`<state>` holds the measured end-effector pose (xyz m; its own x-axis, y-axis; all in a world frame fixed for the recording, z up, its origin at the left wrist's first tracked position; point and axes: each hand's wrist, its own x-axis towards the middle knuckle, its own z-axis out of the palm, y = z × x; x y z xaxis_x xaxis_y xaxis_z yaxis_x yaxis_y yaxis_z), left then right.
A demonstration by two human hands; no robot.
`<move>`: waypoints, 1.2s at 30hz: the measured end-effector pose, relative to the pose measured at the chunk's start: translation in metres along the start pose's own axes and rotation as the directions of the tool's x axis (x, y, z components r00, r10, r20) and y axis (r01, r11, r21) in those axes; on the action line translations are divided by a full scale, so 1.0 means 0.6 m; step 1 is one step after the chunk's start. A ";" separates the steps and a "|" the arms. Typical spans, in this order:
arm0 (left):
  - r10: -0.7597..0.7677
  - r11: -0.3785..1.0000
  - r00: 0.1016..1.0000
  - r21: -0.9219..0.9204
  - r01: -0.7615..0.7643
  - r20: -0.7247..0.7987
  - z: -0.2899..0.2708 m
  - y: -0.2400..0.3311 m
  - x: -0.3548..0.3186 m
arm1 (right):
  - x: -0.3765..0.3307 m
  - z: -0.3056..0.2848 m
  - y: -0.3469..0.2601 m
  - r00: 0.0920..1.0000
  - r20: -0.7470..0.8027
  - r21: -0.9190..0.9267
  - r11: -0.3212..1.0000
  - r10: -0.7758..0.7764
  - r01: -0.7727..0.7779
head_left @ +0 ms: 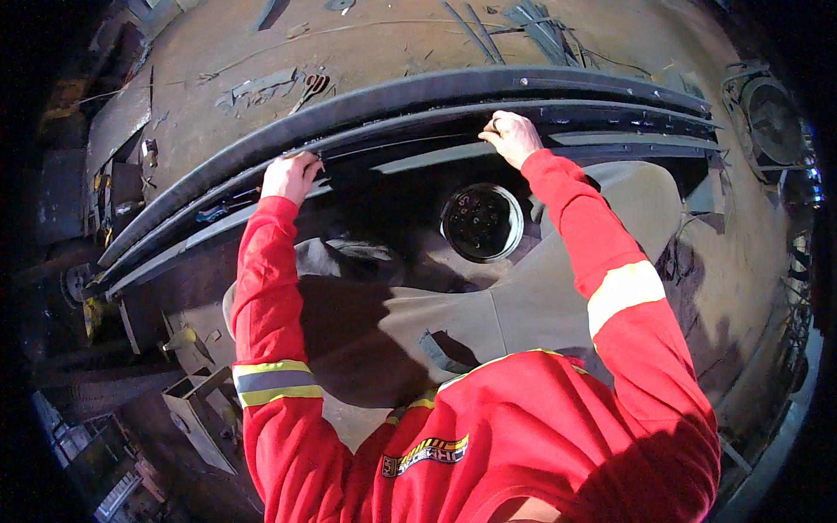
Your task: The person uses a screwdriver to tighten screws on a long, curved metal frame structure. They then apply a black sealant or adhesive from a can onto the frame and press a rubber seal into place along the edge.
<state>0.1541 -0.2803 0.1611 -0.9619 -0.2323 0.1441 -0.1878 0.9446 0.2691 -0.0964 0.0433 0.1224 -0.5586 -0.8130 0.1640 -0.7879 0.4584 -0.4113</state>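
Note:
Both my arms, in red sleeves with reflective bands, reach to a long steel beam (392,132) with raised flanges that crosses in front of me. My left hand (290,177) is closed in a pinch at the beam's left part. Further right, my right hand (513,137) is closed too, fingertips pressed together over the dark channel. A thin pale line (401,144) runs between the two hands; whether it is a string or an edge I cannot tell. What the fingertips hold is too small to name. A tool with a blue and red handle (212,213) lies along the beam, left of my left hand.
A round black container with a pale rim (516,228) stands between my legs, close to the beam. Metal strips (542,33) and scrap pieces (261,85) lie on the floor beyond. An open divided box (196,427) is at lower left, a round wheel-like part (772,118) at far right.

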 end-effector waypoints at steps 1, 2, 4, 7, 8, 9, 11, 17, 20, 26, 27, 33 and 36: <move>0.000 1.000 1.000 0.004 0.000 0.002 0.000 0.003 0.002 | 0.000 -0.002 0.006 1.000 0.021 0.037 0.999 0.010 -0.011; -0.001 1.000 1.000 0.008 0.001 0.004 0.001 0.006 0.003 | 0.000 -0.005 0.011 0.999 0.043 0.074 0.997 0.019 -0.023; -0.005 1.000 1.000 -0.001 0.005 0.016 0.003 0.008 0.006 | -0.004 -0.008 0.021 0.999 0.051 0.092 0.996 0.016 -0.021; -0.008 1.000 1.000 0.005 0.008 0.019 0.003 0.006 0.002 | -0.007 -0.007 0.019 1.000 0.028 0.059 0.998 0.008 -0.010; -0.011 1.000 1.000 0.006 0.011 0.007 0.003 0.004 0.000 | -0.008 -0.007 0.015 0.999 0.027 0.056 0.998 0.027 -0.029; -0.015 1.000 1.000 0.011 0.015 -0.004 -0.002 0.003 -0.002 | -0.007 -0.005 0.009 0.999 0.026 0.057 0.997 0.043 -0.044; -0.006 1.000 1.000 0.017 0.005 0.020 -0.004 0.004 0.002 | -0.013 -0.006 0.009 1.000 0.003 0.044 0.999 -0.030 0.029; 0.000 1.000 1.000 0.005 0.000 0.024 0.008 0.002 -0.010 | -0.019 -0.008 -0.002 0.999 0.046 0.013 1.000 0.014 -0.014; 0.037 0.999 0.999 0.015 -0.037 0.013 0.016 -0.003 -0.016 | -0.016 -0.023 -0.016 0.993 0.111 0.020 0.999 0.034 -0.036; 0.035 0.997 0.999 0.066 -0.036 0.018 0.037 -0.013 -0.022 | -0.015 -0.042 -0.032 0.977 0.211 0.025 0.999 0.040 -0.046; 0.012 0.997 0.999 0.076 -0.014 0.037 0.039 -0.008 -0.021 | -0.018 -0.039 -0.027 0.980 0.199 0.024 0.999 0.018 -0.023; -0.007 0.998 0.995 0.063 0.001 0.098 0.032 -0.004 -0.016 | -0.028 -0.014 -0.014 0.992 0.101 0.010 0.997 -0.072 0.072; 0.003 0.997 0.994 0.074 -0.011 0.109 0.029 -0.002 -0.016 | -0.031 -0.007 -0.012 0.994 0.070 0.005 0.996 -0.089 0.089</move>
<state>0.1600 -0.2749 0.1429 -0.9783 -0.2030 0.0407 -0.1914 0.9617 0.1962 -0.0813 0.0566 0.1260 -0.4669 -0.8736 0.1372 -0.8330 0.3824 -0.3999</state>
